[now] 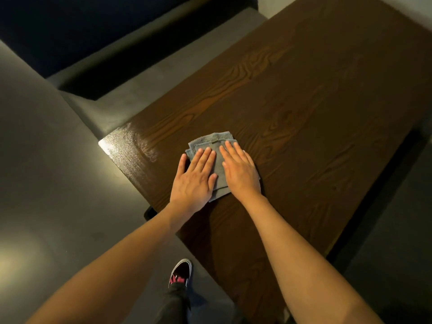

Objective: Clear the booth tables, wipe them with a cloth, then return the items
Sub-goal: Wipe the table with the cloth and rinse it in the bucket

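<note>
A dark shoe [181,272] stands on the floor at 6 o'clock. Beyond it, the left hand [195,177] and right hand [240,171] press flat, fingers spread, no grip closed, on a folded grey cloth [218,164] near the wooden surface's [315,101] near-left edge. The cloth's long axis runs 6 to 12 o'clock.

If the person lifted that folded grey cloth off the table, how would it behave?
The folded grey cloth would probably droop and unfold, since its soft layers sit loosely offset. It looks light. Under both flat hands, left hand and right hand, it likely slides easily on the glossy brown wooden table.
</note>
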